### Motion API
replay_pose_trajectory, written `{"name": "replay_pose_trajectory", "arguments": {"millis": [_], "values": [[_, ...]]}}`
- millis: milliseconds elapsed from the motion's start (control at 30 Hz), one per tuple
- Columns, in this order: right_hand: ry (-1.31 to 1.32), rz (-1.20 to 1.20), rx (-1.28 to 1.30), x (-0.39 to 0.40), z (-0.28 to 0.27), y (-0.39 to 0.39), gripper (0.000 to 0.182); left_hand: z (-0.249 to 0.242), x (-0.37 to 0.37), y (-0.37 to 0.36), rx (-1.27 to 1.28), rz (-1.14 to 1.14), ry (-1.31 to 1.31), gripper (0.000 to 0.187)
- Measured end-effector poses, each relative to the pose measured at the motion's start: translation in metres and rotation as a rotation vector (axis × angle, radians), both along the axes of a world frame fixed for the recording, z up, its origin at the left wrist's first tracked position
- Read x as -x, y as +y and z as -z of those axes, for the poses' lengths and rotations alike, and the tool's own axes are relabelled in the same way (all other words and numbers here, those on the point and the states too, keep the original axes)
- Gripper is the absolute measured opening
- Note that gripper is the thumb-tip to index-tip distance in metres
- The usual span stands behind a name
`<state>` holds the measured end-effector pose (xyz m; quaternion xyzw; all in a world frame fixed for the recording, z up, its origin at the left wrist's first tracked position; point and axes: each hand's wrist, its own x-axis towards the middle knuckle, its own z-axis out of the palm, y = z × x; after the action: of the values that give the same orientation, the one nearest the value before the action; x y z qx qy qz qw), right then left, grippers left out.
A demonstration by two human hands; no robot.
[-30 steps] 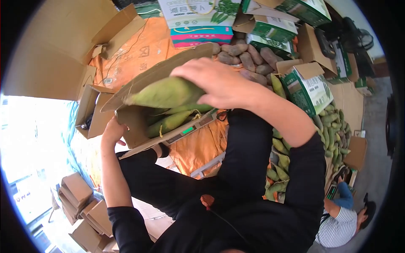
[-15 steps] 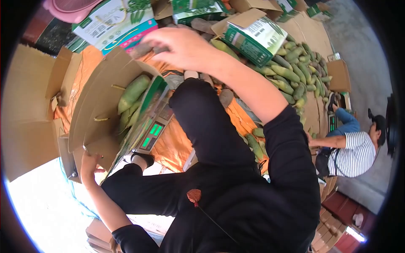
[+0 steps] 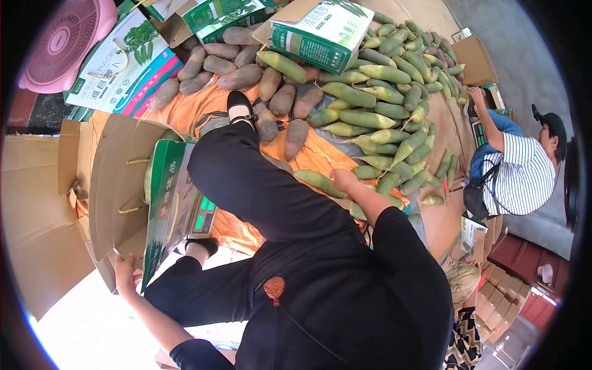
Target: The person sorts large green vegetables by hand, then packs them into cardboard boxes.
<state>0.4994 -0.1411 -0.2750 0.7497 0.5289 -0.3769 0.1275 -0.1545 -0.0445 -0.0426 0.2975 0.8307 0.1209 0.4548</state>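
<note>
My left hand [image 3: 126,272] grips the lower edge of an open cardboard box [image 3: 120,191], with its fingers closed on the cardboard. The box leans beside my leg, its green printed side [image 3: 168,197] facing me; green radishes inside are mostly hidden now. Lit green digits show on a scale [image 3: 203,213] by the box. At the near edge of a heap of green radishes [image 3: 382,117], my right hand [image 3: 344,180] is low with curled fingers. A green radish [image 3: 317,182] lies right beside it. Whatever those fingers hold, if anything, is hidden.
Brownish-purple radishes [image 3: 240,77] lie on orange sheeting beyond my foot. A green-and-white carton [image 3: 320,34] stands by the heap. At the upper left are a printed box [image 3: 123,61] and a pink fan [image 3: 61,40]. A person in a striped shirt [image 3: 518,179] works at the right.
My right hand has swung from above the box to the near edge of the green radish heap. My left hand stays on the box, which has turned its printed side more toward me.
</note>
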Motion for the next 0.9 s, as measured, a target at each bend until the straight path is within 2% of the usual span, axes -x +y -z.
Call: {"name": "replay_pose_trajectory", "arguments": {"millis": [67, 133, 200, 267, 333, 367, 400, 467, 567, 700, 900], "values": [[-0.043, 0.004, 0.047, -0.008, -0.005, -0.003, 0.027, 0.005, 0.007, -0.003, -0.036, -0.052, -0.034, 0.018], [-0.130, 0.026, -0.027, -0.018, -0.023, 0.011, 0.021, 0.008, 0.021, -0.001, -0.015, -0.021, -0.018, 0.016], [-0.209, 0.104, -0.147, -0.034, -0.027, 0.026, 0.019, 0.004, 0.011, -0.002, -0.040, -0.086, -0.029, 0.015], [-0.297, 0.184, -0.433, -0.054, -0.026, 0.032, 0.018, 0.002, 0.003, -0.001, -0.068, -0.159, -0.045, 0.014], [-0.439, 0.195, -0.433, -0.071, -0.039, 0.045, 0.039, 0.002, 0.006, -0.002, -0.052, -0.149, -0.005, 0.013], [-0.462, 0.201, -0.429, -0.081, -0.040, 0.047, 0.043, 0.002, 0.007, -0.002, -0.057, -0.157, -0.004, 0.013], [-0.463, 0.230, -0.330, -0.084, -0.051, 0.052, 0.042, 0.002, 0.008, -0.001, -0.033, -0.126, 0.008, 0.014], [-0.499, 0.086, -0.152, -0.103, -0.042, 0.050, 0.031, 0.003, 0.010, -0.001, -0.012, -0.103, 0.018, 0.014], [-0.518, 0.058, -0.067, -0.111, -0.043, 0.054, 0.023, 0.005, 0.012, -0.002, -0.009, -0.077, 0.026, 0.015], [-0.545, 0.010, -0.177, -0.119, -0.029, 0.057, 0.019, 0.002, 0.002, -0.002, -0.006, -0.091, 0.015, 0.019], [-0.524, 0.126, -0.474, -0.108, -0.075, 0.049, 0.018, 0.002, -0.006, -0.001, -0.052, -0.111, 0.002, 0.016]]}}
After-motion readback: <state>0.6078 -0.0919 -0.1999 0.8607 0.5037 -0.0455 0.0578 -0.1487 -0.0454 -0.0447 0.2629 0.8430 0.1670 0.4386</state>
